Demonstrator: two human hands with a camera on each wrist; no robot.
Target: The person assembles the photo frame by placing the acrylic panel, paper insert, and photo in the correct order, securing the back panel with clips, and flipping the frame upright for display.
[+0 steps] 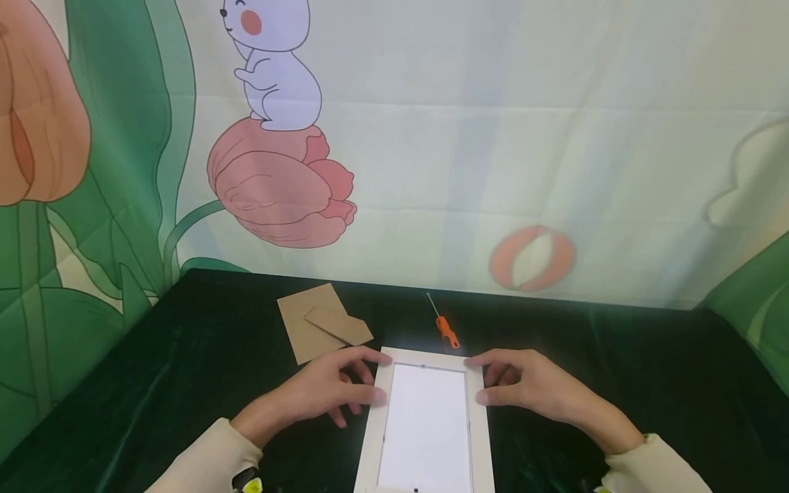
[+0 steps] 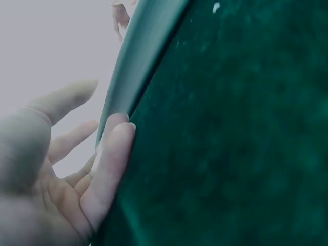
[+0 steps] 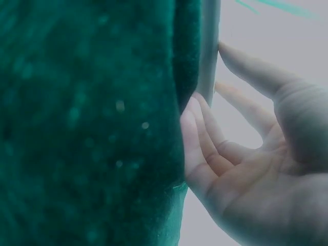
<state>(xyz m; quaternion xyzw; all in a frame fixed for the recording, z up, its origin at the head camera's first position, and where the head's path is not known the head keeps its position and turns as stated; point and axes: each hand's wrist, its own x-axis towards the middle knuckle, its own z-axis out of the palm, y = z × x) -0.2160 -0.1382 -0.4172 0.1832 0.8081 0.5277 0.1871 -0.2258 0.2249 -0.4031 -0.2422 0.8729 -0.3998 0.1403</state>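
A white rectangular picture frame (image 1: 427, 357) stands low in the middle of the head view, its bottom end cut off. Inside its border sits a plain white panel (image 1: 425, 428), with small dark tabs at the inner edges. My left hand (image 1: 317, 387) holds the upper left side of the frame, thumb and index finger on the border. Across from it, my right hand (image 1: 533, 385) holds the upper right side likewise. Both wrist views show fingers bent against the frame's outer edge (image 2: 136, 61), which also appears as a pale strip (image 3: 209, 51) beside the right thumb.
Behind the left hand lies a brown backing board (image 1: 296, 322) with a narrower brown flap (image 1: 339, 324) over it. A screwdriver (image 1: 446, 331) with an orange handle lies beyond the frame. Dark green cloth (image 1: 203, 356) covers the table, and a printed curtain (image 1: 419, 171) hangs at the back.
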